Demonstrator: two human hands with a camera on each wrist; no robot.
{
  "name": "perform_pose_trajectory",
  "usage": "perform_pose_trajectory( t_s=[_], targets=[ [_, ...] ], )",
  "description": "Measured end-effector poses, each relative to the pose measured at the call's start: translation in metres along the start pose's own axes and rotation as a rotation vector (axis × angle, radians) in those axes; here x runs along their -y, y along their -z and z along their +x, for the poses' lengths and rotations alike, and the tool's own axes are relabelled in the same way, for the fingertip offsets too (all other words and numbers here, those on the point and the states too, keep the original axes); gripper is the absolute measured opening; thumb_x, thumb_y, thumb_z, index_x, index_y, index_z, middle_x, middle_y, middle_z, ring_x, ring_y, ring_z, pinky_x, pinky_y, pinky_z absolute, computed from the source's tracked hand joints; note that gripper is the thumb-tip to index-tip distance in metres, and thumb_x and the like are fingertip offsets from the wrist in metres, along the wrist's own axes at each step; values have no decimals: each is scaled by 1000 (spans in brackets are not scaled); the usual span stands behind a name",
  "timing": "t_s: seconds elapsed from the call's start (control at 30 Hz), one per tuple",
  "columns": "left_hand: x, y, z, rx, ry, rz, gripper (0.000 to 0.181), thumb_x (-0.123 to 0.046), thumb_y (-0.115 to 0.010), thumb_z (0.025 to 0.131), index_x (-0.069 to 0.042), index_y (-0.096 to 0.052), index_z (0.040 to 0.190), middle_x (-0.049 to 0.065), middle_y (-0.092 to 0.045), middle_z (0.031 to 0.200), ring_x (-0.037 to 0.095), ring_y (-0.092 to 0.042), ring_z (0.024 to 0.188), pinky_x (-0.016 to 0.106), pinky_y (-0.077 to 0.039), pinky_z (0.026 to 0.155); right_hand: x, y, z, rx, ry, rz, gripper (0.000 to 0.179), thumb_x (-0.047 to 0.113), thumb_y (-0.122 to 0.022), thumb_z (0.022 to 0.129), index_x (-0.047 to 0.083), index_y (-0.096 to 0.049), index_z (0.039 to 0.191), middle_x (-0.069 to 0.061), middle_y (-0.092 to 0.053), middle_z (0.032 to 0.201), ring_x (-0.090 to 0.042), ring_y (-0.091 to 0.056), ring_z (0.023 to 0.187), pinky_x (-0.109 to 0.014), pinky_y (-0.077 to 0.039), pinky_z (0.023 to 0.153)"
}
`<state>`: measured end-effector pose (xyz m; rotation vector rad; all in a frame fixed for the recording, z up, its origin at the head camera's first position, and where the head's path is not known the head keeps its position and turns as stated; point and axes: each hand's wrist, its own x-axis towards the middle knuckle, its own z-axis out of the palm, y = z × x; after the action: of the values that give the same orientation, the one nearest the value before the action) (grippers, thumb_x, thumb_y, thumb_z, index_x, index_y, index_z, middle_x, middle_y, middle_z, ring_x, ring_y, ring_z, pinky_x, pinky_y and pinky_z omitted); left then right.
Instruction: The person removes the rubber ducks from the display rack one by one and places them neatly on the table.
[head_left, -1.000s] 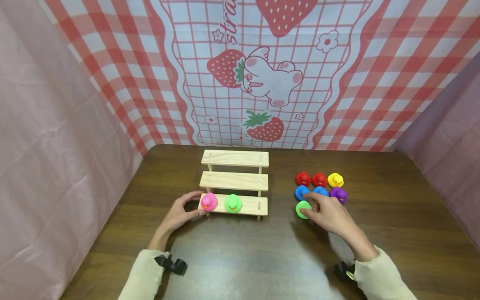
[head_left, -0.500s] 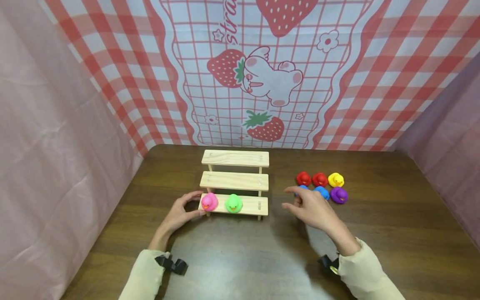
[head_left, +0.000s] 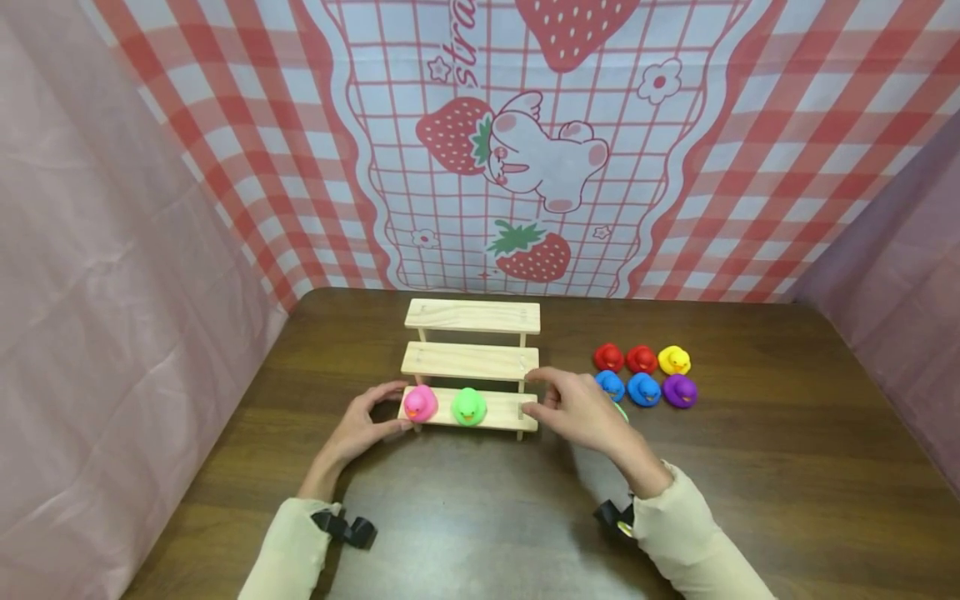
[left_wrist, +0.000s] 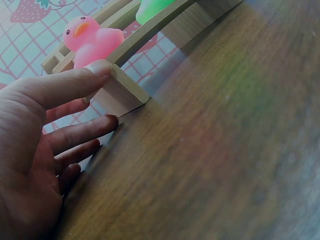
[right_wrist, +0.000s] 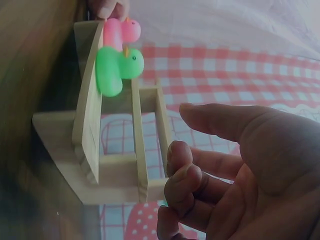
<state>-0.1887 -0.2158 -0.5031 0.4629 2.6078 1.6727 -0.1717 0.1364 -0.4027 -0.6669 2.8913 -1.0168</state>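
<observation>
A three-step wooden rack (head_left: 470,361) stands on the table. On its lowest shelf sit a pink rubber duck (head_left: 421,403) and a green rubber duck (head_left: 468,407). My left hand (head_left: 365,419) grips the left end of that shelf, its thumb (left_wrist: 99,69) on the front corner beside the pink duck. At the shelf's right end is my right hand (head_left: 581,408), thumb and index finger spread with nothing between them; whether it touches the wood I cannot tell. Behind this hand, a second green duck (head_left: 622,412) shows only as a thin edge on the table.
Right of the rack, two red ducks (head_left: 626,359) and a yellow duck (head_left: 674,361) form a back row. In front of them are two blue ducks (head_left: 627,388) and a purple duck (head_left: 680,391). A checked strawberry cloth (head_left: 517,167) hangs behind the table.
My right hand has come away from the second green duck and moved left to the rack's right end. That duck stays on the table. The left hand keeps its place.
</observation>
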Motion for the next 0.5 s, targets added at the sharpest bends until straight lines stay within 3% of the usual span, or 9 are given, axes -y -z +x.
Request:
perform_pose_trajectory(
  t_s=[0.5],
  targets=[
    [-1, 0, -1, -2, 4, 9, 60, -6, -82, 79, 0, -59, 134, 20, -70, 120, 31, -59, 120, 37, -36, 111, 19, -22, 17, 75, -32, 37, 35, 29, -75, 88, 14, -68, 119, 6, -59, 64, -5, -50, 51, -24, -39, 50]
  ],
)
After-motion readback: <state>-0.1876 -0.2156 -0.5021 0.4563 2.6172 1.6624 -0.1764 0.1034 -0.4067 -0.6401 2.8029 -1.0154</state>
